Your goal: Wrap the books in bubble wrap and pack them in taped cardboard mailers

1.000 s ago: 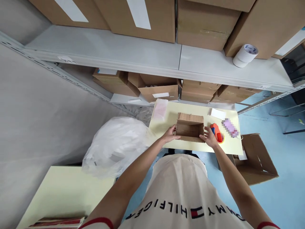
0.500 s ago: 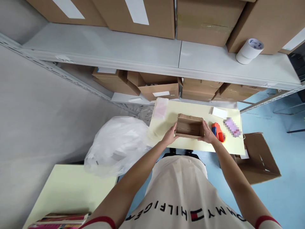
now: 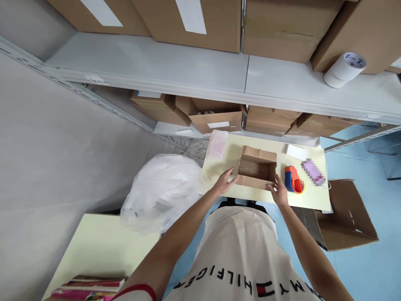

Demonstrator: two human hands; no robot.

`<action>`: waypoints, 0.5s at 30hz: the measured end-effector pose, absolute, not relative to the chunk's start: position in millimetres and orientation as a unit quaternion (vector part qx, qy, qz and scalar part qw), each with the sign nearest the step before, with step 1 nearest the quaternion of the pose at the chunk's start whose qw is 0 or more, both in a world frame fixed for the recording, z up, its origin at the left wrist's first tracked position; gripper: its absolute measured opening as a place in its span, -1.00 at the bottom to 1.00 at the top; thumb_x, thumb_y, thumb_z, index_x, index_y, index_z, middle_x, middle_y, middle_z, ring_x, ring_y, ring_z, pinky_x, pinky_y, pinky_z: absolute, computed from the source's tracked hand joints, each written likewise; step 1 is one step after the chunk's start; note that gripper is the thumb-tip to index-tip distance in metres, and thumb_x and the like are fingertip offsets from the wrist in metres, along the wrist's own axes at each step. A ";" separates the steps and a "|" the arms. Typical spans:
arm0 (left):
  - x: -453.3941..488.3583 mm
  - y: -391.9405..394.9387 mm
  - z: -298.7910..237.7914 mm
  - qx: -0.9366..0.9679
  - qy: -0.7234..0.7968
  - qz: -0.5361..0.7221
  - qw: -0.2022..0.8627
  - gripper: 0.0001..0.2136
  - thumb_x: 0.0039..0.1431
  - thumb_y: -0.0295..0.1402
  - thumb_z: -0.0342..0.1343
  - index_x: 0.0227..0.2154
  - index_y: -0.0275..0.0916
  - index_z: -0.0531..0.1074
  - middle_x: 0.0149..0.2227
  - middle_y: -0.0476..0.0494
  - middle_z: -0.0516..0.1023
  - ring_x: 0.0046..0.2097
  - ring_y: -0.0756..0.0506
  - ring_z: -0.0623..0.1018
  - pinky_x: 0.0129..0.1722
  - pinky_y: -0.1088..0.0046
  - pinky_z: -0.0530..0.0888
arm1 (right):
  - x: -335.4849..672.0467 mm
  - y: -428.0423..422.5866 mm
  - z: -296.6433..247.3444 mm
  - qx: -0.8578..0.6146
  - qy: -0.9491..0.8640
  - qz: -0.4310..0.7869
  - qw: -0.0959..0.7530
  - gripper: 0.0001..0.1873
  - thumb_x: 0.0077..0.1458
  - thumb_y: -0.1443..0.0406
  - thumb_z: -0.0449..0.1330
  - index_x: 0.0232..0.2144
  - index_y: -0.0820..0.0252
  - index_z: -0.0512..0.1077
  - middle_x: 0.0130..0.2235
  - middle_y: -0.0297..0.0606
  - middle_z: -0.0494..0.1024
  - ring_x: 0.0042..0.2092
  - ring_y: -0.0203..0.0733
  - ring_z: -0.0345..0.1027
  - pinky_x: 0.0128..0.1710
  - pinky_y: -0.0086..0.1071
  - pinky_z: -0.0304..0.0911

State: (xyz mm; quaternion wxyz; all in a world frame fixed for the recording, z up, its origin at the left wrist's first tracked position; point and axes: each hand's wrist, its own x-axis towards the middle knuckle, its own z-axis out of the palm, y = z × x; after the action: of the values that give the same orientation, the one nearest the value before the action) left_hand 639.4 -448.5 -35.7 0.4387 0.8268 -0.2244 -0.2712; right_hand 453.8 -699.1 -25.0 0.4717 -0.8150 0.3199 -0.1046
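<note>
A small open cardboard box [image 3: 257,181] stands on the pale yellow table in front of me. Its inside looks bare, and flaps stick out at its front and back. Just off the box's left front corner is my left hand [image 3: 224,182], open with thumb and fingers apart. At the right front corner my right hand [image 3: 278,192] has its thumb and fingers spread, touching the cardboard there. An orange and blue tape dispenser [image 3: 293,179] lies close to the right of that hand.
A white box [image 3: 296,152] and a blurred purple item [image 3: 313,172] lie at the table's right. A large open carton [image 3: 347,217] is on the floor. A big white plastic bag [image 3: 163,188] bulges at the left. Shelves [image 3: 200,81] with cartons run along the back.
Both hands have loosened from the box's sides; the left has come away from it. The box's front flap now lies folded outward. The view has shifted slightly left.
</note>
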 end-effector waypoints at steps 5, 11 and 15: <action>700.5 -432.5 -42.6 0.919 -0.065 -0.165 0.352 -0.55 0.24 -0.24 0.08 0.12 -0.40 0.33 0.14 -0.47 0.42 0.17 -0.27 0.45 0.21 0.17 0.33 | 455.5 -689.9 -17.6 -0.824 0.352 -0.100 0.433 -0.13 0.06 -0.08 0.19 0.28 0.29 0.18 0.07 0.13 0.51 -0.04 0.09 0.51 -0.07 0.03 0.47; 777.4 -448.8 -65.9 0.947 0.052 -0.179 0.260 -0.65 0.18 -0.33 0.16 0.01 -0.30 0.35 0.07 -0.48 0.45 0.20 -0.33 0.39 0.09 0.10 0.40 | 451.0 -676.0 -9.0 -0.842 0.385 -0.083 0.368 -0.14 0.07 -0.02 0.17 0.32 0.19 0.10 0.10 0.06 0.49 -0.13 0.01 0.52 -0.11 0.01 0.48; 791.6 -459.5 -84.0 0.942 0.080 -0.207 0.251 -0.68 0.18 -0.34 0.15 0.00 -0.26 0.34 0.11 -0.48 0.38 0.18 -0.35 0.39 -0.06 0.12 0.47 | 450.4 -670.6 -2.9 -0.849 0.392 -0.065 0.348 -0.13 0.06 0.02 0.19 0.34 0.19 0.08 0.06 0.03 0.52 -0.19 -0.03 0.51 -0.12 0.00 0.48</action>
State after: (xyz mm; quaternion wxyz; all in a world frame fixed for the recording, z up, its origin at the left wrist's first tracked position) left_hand 791.6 -459.5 -84.0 0.2509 0.9422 0.0796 -0.2072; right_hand 450.4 -670.6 -2.9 0.3481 -0.8490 0.3922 -0.0645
